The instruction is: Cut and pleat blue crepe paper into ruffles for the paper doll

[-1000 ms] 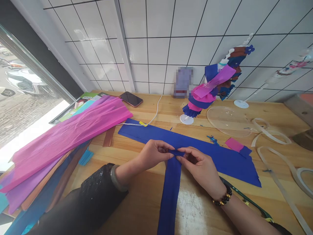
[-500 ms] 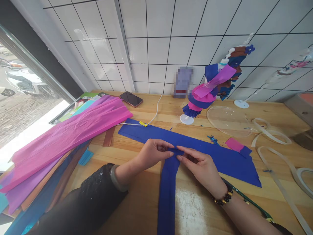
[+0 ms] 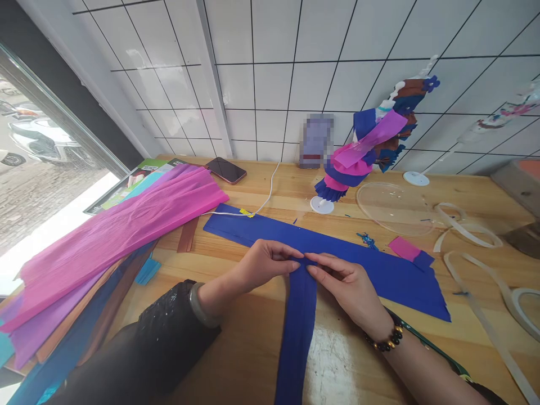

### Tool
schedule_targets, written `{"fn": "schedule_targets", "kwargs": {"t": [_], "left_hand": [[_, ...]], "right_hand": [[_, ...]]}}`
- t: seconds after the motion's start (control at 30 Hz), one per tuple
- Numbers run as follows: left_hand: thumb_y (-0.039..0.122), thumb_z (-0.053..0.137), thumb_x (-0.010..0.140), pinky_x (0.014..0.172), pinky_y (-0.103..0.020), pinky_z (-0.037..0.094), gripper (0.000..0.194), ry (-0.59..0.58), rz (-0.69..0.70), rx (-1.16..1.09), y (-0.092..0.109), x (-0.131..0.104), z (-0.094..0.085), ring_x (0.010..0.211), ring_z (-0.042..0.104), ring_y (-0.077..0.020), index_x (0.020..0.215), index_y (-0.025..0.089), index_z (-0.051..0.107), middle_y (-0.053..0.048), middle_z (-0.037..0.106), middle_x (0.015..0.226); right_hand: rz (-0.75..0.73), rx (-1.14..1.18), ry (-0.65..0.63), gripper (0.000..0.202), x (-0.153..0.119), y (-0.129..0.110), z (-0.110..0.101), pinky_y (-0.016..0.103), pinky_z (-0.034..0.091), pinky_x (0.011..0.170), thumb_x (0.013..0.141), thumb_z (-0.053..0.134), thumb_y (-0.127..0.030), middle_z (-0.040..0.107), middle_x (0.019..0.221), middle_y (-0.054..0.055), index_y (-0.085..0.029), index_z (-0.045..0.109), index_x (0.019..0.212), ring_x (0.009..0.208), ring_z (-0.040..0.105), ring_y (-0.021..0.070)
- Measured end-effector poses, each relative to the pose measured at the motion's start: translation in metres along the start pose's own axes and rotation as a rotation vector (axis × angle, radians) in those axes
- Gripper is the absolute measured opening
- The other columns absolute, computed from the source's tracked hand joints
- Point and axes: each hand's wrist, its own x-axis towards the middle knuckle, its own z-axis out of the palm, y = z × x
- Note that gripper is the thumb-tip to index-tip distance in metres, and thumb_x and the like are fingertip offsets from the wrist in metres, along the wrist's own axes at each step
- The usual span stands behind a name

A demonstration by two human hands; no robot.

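Observation:
A narrow dark-blue crepe paper strip (image 3: 297,332) hangs from between my two hands and runs down toward the near edge of the view. My left hand (image 3: 265,263) pinches its top end between thumb and fingers. Right beside it, my right hand (image 3: 343,284) pinches the same end from the other side, the fingertips of both hands almost touching. Behind the hands a wide blue crepe paper sheet (image 3: 392,278) lies slantwise on the wooden table (image 3: 240,360). The strip's very top edge is partly hidden by my fingers.
Pink crepe paper (image 3: 126,236) lies over other coloured sheets at left. A phone (image 3: 226,170) and a white cable (image 3: 271,188) are near the tiled wall. A paper-dressed doll form (image 3: 354,163) stands behind. White tape (image 3: 485,315), a clear plastic disc (image 3: 394,208) and pink-blue scraps (image 3: 407,249) lie right.
The hanging blue strip has swung to the right and now hangs straighter below my fingers. Both hands have stayed almost in place, still pinching its top.

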Motion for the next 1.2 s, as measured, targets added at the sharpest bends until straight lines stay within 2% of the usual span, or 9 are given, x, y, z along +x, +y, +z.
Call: {"fn": "schedule_targets", "kwargs": {"t": [0.13, 0.37, 0.53, 0.8, 0.97, 1.2], "left_hand": [[0.027, 0.069, 0.062, 0.064, -0.022, 0.044, 0.029, 0.018, -0.011, -0.007, 0.0001, -0.0002, -0.0003, 0.064, 0.057, -0.0096, 0.088, 0.014, 0.067, -0.003, 0.066, 0.074], [0.025, 0.069, 0.062, 0.065, -0.022, 0.045, 0.028, 0.016, -0.002, 0.012, -0.0014, -0.0001, -0.0005, 0.067, 0.059, -0.0112, 0.088, 0.014, 0.067, -0.003, 0.067, 0.076], [0.026, 0.067, 0.064, 0.06, -0.021, 0.044, 0.026, 0.065, 0.042, 0.145, -0.0022, 0.0001, 0.0008, 0.065, 0.058, -0.0116, 0.087, 0.013, 0.067, -0.004, 0.066, 0.074], [0.03, 0.063, 0.068, 0.062, -0.022, 0.045, 0.028, 0.088, 0.08, 0.262, 0.001, -0.0024, 0.0048, 0.071, 0.059, -0.0144, 0.088, 0.011, 0.067, -0.007, 0.066, 0.08], [0.034, 0.062, 0.069, 0.064, -0.023, 0.046, 0.031, 0.074, 0.045, 0.214, 0.0004, -0.0026, 0.0036, 0.071, 0.06, -0.0149, 0.09, 0.012, 0.066, -0.006, 0.067, 0.081], [0.037, 0.062, 0.069, 0.059, -0.023, 0.045, 0.031, 0.0, -0.018, 0.121, 0.0028, -0.0032, 0.0008, 0.057, 0.056, -0.0109, 0.086, 0.012, 0.066, -0.003, 0.064, 0.067]], "right_hand": [[-0.015, 0.001, 0.014, 0.023, -0.0001, -0.0004, -0.0001, 0.03, 0.049, 0.076, 0.071, 0.06, -0.03, 0.068, 0.091, 0.004, -0.023, 0.068, 0.091, 0.086, 0.061, 0.017], [-0.058, -0.062, 0.025, 0.023, -0.0008, 0.0013, 0.0019, 0.025, 0.049, 0.063, 0.071, 0.06, -0.03, 0.065, 0.083, 0.003, -0.022, 0.068, 0.091, 0.072, 0.059, 0.0141], [-0.117, -0.117, 0.017, 0.022, -0.002, 0.0025, 0.003, 0.025, 0.048, 0.061, 0.074, 0.057, -0.03, 0.062, 0.081, 0.004, -0.022, 0.067, 0.093, 0.07, 0.057, 0.0136], [-0.163, -0.213, 0.023, 0.022, -0.0016, 0.0011, 0.0009, 0.024, 0.044, 0.055, 0.076, 0.056, -0.032, 0.058, 0.071, 0.002, -0.021, 0.067, 0.092, 0.06, 0.051, 0.0118], [-0.153, -0.242, 0.032, 0.024, -0.0009, 0.0012, -0.0008, 0.024, 0.044, 0.053, 0.076, 0.055, -0.036, 0.058, 0.07, 0.002, -0.021, 0.067, 0.09, 0.059, 0.051, 0.0121], [-0.132, -0.225, 0.013, 0.019, 0.0003, 0.0019, -0.0017, 0.026, 0.046, 0.061, 0.077, 0.054, -0.035, 0.063, 0.08, 0.003, -0.022, 0.066, 0.083, 0.069, 0.057, 0.0146]]}}
